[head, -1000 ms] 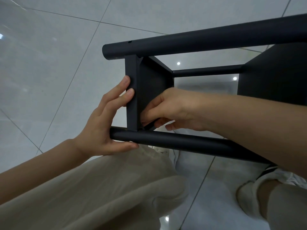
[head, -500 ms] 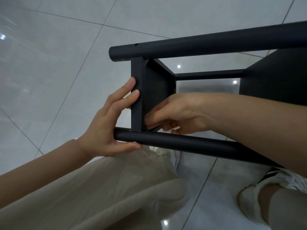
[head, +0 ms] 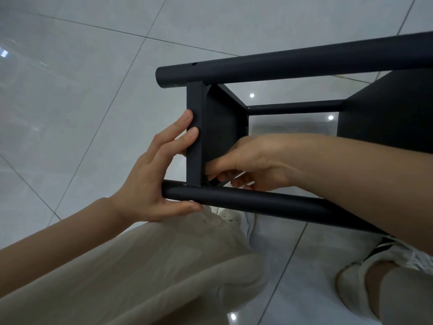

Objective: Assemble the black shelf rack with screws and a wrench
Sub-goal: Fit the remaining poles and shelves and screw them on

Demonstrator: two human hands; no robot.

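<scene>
Left hand (head: 150,184) is spread wide at the left end of the black shelf rack (head: 386,127). Its straight fingers (head: 187,119) press flat on the outer edge of the end shelf panel (head: 220,123), and its thumb lies along the near side of the near tube (head: 269,204), so the tube's end sits in the web of the hand.

Right hand (head: 253,163) reaches in from the right, above the near tube, with its fingers curled. Thumb and forefinger pinch a small dark piece (head: 214,182) in the inner corner where the end shelf panel meets the near tube. It is too hidden to tell whether it is a screw or a wrench.

The rack lies on its side, held up over the person's lap. Its far tube (head: 257,68) runs parallel to the near one, with a small hole (head: 194,64) near its left end. The end shelf panel stands between the two tubes. A third tube (head: 295,107) shows deeper in the frame, running right to a second shelf panel (head: 375,102).

Beige trousers (head: 140,266) fill the near left. A white shoe (head: 230,218) shows just below the near tube, and another shoe (head: 398,254) at the near right. Glossy pale floor tiles (head: 70,90) lie all around.
</scene>
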